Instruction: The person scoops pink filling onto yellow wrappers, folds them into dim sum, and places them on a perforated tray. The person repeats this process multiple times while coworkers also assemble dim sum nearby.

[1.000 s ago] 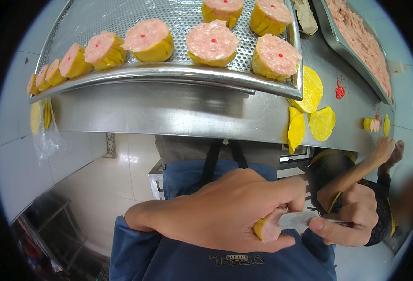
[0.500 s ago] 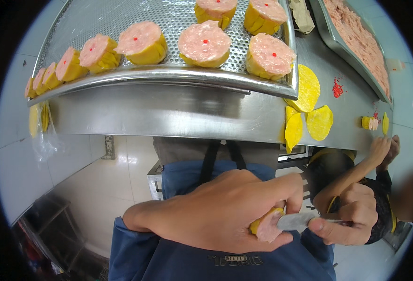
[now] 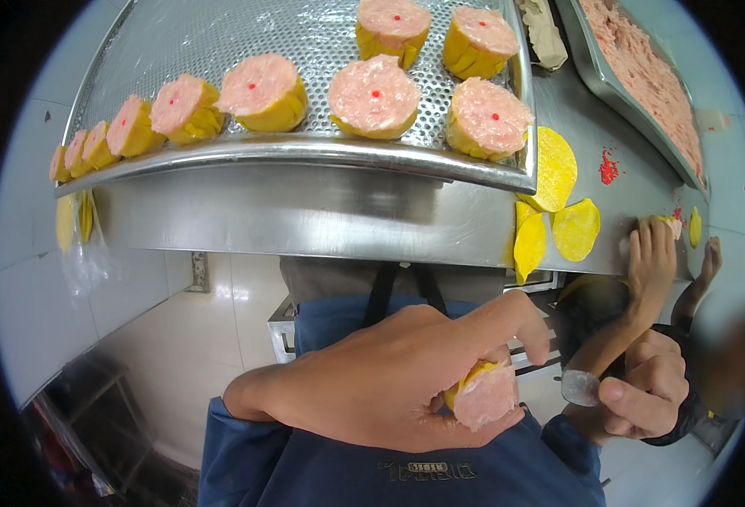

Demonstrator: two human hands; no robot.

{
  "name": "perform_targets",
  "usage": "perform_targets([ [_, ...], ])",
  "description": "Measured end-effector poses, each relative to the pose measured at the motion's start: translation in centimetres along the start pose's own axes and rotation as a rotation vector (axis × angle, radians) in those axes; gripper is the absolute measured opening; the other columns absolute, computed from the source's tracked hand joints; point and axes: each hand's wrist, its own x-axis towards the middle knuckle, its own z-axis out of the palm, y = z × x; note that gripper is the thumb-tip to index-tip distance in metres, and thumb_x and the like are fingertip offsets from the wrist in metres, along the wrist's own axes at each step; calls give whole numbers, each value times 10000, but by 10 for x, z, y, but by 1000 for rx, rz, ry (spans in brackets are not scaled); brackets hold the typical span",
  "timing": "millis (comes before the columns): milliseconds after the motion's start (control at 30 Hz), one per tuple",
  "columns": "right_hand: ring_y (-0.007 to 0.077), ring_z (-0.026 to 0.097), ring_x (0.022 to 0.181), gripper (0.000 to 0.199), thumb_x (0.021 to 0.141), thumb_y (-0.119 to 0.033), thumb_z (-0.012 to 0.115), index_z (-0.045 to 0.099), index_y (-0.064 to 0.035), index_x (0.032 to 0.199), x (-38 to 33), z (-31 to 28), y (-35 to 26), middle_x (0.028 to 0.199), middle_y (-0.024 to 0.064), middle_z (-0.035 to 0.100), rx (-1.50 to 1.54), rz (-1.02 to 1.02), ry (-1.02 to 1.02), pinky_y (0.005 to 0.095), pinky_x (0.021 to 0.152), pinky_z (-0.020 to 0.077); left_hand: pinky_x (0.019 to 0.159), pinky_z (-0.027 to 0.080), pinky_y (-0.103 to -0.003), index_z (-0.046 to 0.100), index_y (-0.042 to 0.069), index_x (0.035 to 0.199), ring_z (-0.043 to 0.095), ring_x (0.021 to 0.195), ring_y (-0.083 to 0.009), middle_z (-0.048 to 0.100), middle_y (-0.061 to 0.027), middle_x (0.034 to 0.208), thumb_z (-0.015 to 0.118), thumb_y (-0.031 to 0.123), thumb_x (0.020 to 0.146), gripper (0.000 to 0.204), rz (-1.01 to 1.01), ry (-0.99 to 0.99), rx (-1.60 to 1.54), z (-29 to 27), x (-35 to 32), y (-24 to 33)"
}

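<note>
My left hand (image 3: 381, 376) is curled around a shumai dumpling (image 3: 486, 399), its thumb and index finger circling the side. The dumpling has a yellow wrapper and pink minced filling facing outward. To its right, my right hand (image 3: 653, 390) grips a small flat metal spatula (image 3: 579, 388) whose blade points toward the dumpling without touching it. Part of the handle is hidden in the fingers. Beyond my hands, larger finished shumai (image 3: 374, 97) with a red dot on top stand along a perforated metal tray (image 3: 305, 150).
Loose yellow wrappers (image 3: 577, 230) lie on the steel table (image 3: 305, 211) beside the tray, near red bits (image 3: 609, 166). A deep pan of pink minced filling (image 3: 643, 80) sits at far right. A co-worker's hand (image 3: 653, 258) reaches over a small dumpling there. A plastic bag (image 3: 85, 245) hangs at left.
The spatula has pulled back right, off the filling. My left index finger has lifted away from the dumpling, exposing more pink filling. The co-worker's hand has moved up over the small dumpling.
</note>
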Motion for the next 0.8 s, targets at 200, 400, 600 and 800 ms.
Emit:
perform_targets([
  [200,98,411,485,413,744,-288,955,837,-15,1031,7,5,0,638,-32,430,54,2,-52,256,486,219,640,504,-426,578,54,872,694,747,-356,657,-110,817,851,132,851,285,322,12,296,4,15,-7],
  [400,92,373,487,392,586,-160,1022,849,-69,926,20,11,-3,626,-48,377,46,-10,-26,247,479,169,599,474,-456,565,53,863,662,698,-370,624,-111,784,834,148,857,285,184,-7,215,1,10,4],
  [600,85,321,495,419,522,-167,1020,891,-222,916,27,16,-9,651,-67,325,-49,-28,-55,248,500,128,584,462,-465,558,36,856,649,660,-399,614,-145,711,830,153,860,296,228,-40,176,7,16,0],
  [800,78,367,485,331,690,-112,928,878,-161,1014,27,16,-12,750,-16,403,-98,-95,-146,262,481,200,589,464,-487,552,10,806,640,693,-450,619,-188,706,831,152,855,317,335,8,219,9,16,-10],
])
